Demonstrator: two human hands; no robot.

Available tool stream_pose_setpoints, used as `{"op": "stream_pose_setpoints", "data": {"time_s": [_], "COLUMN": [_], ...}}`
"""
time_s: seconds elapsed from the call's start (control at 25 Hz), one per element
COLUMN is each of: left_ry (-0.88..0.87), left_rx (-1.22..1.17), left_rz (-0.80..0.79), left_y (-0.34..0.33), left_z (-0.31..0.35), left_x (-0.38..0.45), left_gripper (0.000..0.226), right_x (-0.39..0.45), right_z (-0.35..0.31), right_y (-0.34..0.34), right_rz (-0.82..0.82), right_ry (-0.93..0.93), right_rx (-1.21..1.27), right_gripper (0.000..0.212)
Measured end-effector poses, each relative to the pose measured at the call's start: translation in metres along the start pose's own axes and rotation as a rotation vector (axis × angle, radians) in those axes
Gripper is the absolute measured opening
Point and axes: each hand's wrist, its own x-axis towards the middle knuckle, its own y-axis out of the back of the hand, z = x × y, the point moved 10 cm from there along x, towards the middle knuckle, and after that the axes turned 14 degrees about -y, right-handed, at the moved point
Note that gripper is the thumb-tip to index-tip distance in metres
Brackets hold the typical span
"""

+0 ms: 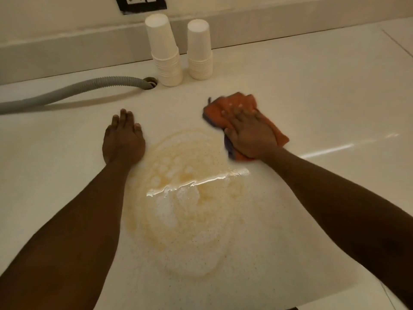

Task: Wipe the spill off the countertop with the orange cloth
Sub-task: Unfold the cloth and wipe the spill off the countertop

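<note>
A wide yellowish-brown spill [185,206] lies smeared in rings across the white countertop [324,90] between my arms. My right hand [250,133] presses flat on the orange cloth [225,106] at the spill's upper right edge; the cloth is bunched, with a purple underside showing. My left hand [124,139] rests palm down on the bare counter just left of the spill, fingers together, holding nothing.
Two stacks of upturned white paper cups [164,50] [199,50] stand at the back by the wall. A grey corrugated hose [73,92] runs from the left into a hole in the counter. A wall socket [140,3] is above. The counter's front edge is at bottom right.
</note>
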Motion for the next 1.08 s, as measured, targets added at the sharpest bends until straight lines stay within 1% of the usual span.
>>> {"op": "stream_pose_setpoints", "data": {"time_s": [0.08, 0.12, 0.16, 0.2, 0.24, 0.28, 0.32, 0.36, 0.4, 0.48, 0.56, 0.64, 0.68, 0.72, 0.76, 0.84, 0.88, 0.92, 1.0, 1.08], "left_ry": [-0.008, -0.007, 0.000, 0.004, 0.003, 0.000, -0.002, -0.002, -0.002, -0.001, 0.010, 0.003, -0.010, -0.020, -0.020, 0.015, 0.033, 0.043, 0.034, 0.022], "left_rx": [0.010, 0.007, 0.000, -0.004, -0.001, 0.007, 0.012, 0.014, 0.013, 0.015, 0.001, -0.024, -0.054, -0.111, -0.199, -0.376, -0.404, -0.373, -0.269, -0.193], "left_rz": [0.001, 0.008, 0.006, -0.006, -0.013, -0.013, -0.007, -0.002, 0.000, -0.011, -0.024, -0.028, -0.020, -0.009, 0.007, 0.059, 0.089, 0.111, 0.095, 0.059], "left_y": [0.001, 0.002, 0.003, 0.002, 0.001, 0.002, 0.003, 0.004, 0.004, 0.002, 0.002, 0.003, 0.006, 0.008, 0.012, 0.020, 0.025, 0.029, 0.029, 0.025], "left_z": [0.002, 0.002, 0.001, 0.001, 0.002, 0.003, 0.004, 0.004, 0.003, 0.002, 0.001, 0.001, 0.003, 0.003, 0.001, -0.011, -0.018, -0.024, -0.031, -0.034], "left_x": [-0.002, -0.002, -0.001, -0.002, -0.002, -0.003, -0.002, -0.001, -0.001, -0.001, -0.001, -0.001, 0.000, -0.001, -0.004, -0.016, -0.027, -0.040, -0.067, -0.085], "left_gripper": [0.056, 0.056, 0.056, 0.056, 0.056, 0.056, 0.056, 0.056, 0.056, 0.056, 0.056, 0.055, 0.054, 0.053, 0.051, 0.048, 0.047, 0.047, 0.048, 0.049], "right_x": [-0.041, -0.042, -0.030, -0.010, 0.014, 0.035, 0.052, 0.063, 0.070, 0.064, 0.033, -0.018, -0.042, -0.058, -0.064, -0.050, -0.037, -0.021, -0.003, -0.008], "right_z": [-0.004, 0.007, 0.024, 0.046, 0.068, 0.081, 0.080, 0.064, 0.039, -0.018, -0.062, -0.076, -0.069, -0.052, -0.026, 0.034, 0.056, 0.069, 0.066, 0.042], "right_y": [-0.002, 0.004, 0.009, 0.014, 0.018, 0.018, 0.016, 0.013, 0.011, 0.001, -0.007, -0.013, -0.013, -0.014, -0.011, -0.001, 0.001, 0.000, 0.003, 0.004], "right_rz": [-0.028, -0.014, 0.011, 0.044, 0.065, 0.069, 0.063, 0.053, 0.041, -0.007, -0.037, -0.071, -0.073, -0.069, -0.042, 0.049, 0.070, 0.063, 0.033, 0.024], "right_ry": [0.222, 0.280, 0.273, 0.181, 0.035, -0.102, -0.188, -0.212, -0.193, -0.071, 0.093, 0.257, 0.317, 0.338, 0.305, 0.119, 0.019, -0.059, -0.129, -0.101], "right_rx": [-0.025, -0.036, -0.046, -0.052, -0.042, -0.027, -0.014, -0.007, -0.003, -0.009, -0.021, -0.037, -0.042, -0.043, -0.042, -0.037, -0.030, -0.028, -0.010, 0.000], "right_gripper": [0.060, 0.062, 0.064, 0.066, 0.066, 0.066, 0.066, 0.064, 0.062, 0.060, 0.058, 0.057, 0.058, 0.060, 0.062, 0.066, 0.066, 0.065, 0.063, 0.062]}}
